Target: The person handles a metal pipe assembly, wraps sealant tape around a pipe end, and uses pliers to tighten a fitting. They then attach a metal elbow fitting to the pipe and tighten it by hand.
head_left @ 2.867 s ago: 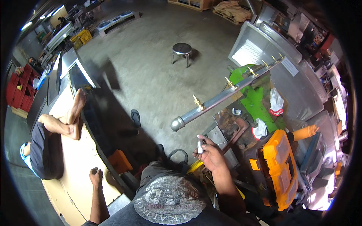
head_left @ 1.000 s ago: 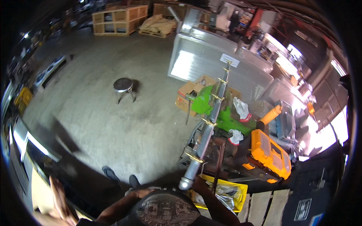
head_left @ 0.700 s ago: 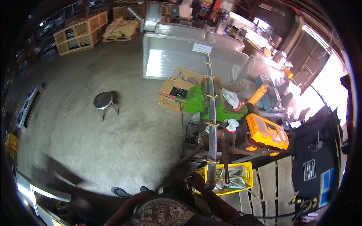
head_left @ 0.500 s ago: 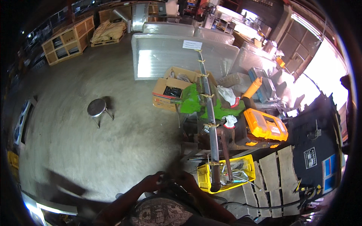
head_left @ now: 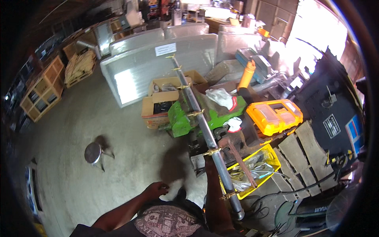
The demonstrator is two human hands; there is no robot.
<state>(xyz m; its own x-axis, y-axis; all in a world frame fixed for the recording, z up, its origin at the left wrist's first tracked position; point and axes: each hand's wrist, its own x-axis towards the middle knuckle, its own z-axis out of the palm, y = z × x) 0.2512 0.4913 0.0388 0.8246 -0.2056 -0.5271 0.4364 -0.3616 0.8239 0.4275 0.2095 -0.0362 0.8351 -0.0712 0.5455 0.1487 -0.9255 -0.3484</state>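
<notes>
A long metal pipe (head_left: 203, 126) with several brass valves (head_left: 212, 151) along it slants over a green bench vise (head_left: 181, 116). My right arm reaches forward beside the pipe's near part. My right hand (head_left: 209, 160) is at the underside of the pipe near a brass valve; its fingers are dark and mostly hidden, so its grip does not show. In front of my body, over the floor, my left hand (head_left: 157, 190) is loosely bent with fingers apart and nothing visible in it. White gloves with red cuffs (head_left: 221, 98) lie on the vise and bench.
An orange toolbox (head_left: 274, 116) sits right of the vise, above a yellow crate (head_left: 272, 158) holding bags and parts. Cardboard boxes (head_left: 160, 108) stand behind the vise. A round stool (head_left: 93, 153) is on the floor at left. Wooden pallet boards (head_left: 306, 150) and hoses lie at right.
My hands, together in front of my body before, have separated. The right has reached forward to the pipe, while the left stays low. The view has turned and shifted closer to the bench.
</notes>
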